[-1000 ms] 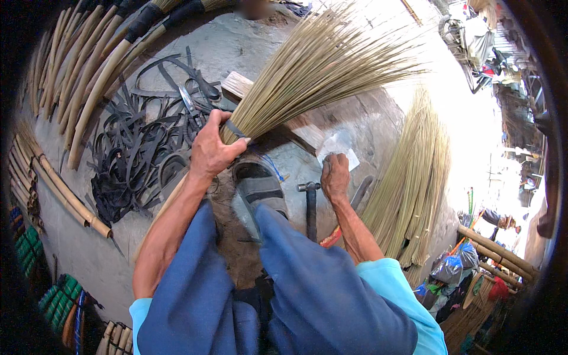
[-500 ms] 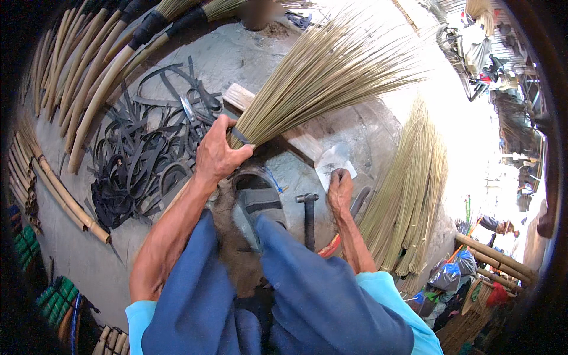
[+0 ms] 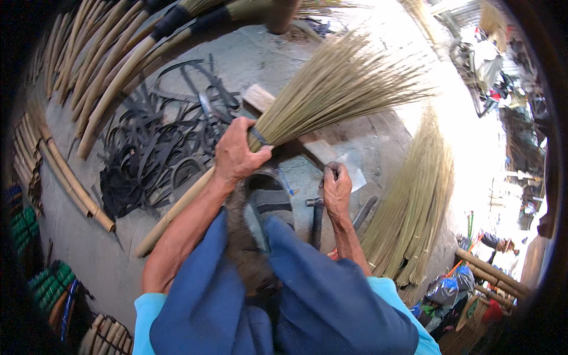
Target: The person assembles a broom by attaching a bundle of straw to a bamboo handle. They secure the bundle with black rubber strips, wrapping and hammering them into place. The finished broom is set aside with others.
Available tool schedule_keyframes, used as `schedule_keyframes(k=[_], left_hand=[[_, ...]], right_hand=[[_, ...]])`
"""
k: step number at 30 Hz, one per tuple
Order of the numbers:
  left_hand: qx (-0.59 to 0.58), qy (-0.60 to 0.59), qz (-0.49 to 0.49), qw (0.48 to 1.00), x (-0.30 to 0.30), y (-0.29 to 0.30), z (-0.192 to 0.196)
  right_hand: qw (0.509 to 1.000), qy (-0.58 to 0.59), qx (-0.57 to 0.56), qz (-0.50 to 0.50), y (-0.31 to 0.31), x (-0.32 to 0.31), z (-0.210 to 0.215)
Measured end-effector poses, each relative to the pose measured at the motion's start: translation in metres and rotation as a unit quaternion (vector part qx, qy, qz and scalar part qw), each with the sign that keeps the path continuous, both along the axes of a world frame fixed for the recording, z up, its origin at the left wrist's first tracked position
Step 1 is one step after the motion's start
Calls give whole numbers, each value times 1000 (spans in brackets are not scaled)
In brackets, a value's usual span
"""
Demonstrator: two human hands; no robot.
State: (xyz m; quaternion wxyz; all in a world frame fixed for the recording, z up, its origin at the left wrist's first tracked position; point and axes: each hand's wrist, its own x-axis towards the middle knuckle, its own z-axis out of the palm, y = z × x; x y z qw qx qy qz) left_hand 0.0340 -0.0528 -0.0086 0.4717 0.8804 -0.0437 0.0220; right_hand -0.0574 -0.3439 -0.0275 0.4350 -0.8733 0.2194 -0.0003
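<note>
My left hand (image 3: 239,152) is wrapped round the neck of a broom (image 3: 340,89), where a dark band circles the straw. The bristles fan out to the upper right, and a pale cane handle (image 3: 177,212) runs back under my left forearm. My right hand (image 3: 336,188) is closed in a pinch beside a small white sheet (image 3: 354,171); whatever sits between its fingertips is too small to make out. Below it lies a hammer (image 3: 316,222), close to my right wrist. A wooden block (image 3: 318,149) lies under the broom.
Black rubber strips (image 3: 142,148) lie heaped on the left, with a blade (image 3: 206,105) by them. Loose straw (image 3: 414,213) is piled on the right, near a dark curved tool (image 3: 365,212). Finished brooms with curved handles (image 3: 112,89) line the upper left. My sandalled foot (image 3: 271,198) is between my hands.
My right hand has lifted off the white sheet and moved slightly left, fingers pinched. My left hand still grips the broom. The whole view has shifted a little, showing more of the cane handle.
</note>
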Motion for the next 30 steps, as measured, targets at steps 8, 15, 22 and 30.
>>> schedule_keyframes(k=[8,15,22,30], left_hand=[[-3,-22,19,1000,-3,1,0],[-2,-38,15,999,-3,2,-9],[-4,-72,11,997,-2,4,-13],[-3,-82,7,997,-3,4,-18]], right_hand=[[969,-159,-1,190,100,52,52],[976,-132,39,168,123,61,51],[969,-163,34,183,130,64,50],[967,-157,13,199,133,66,56]])
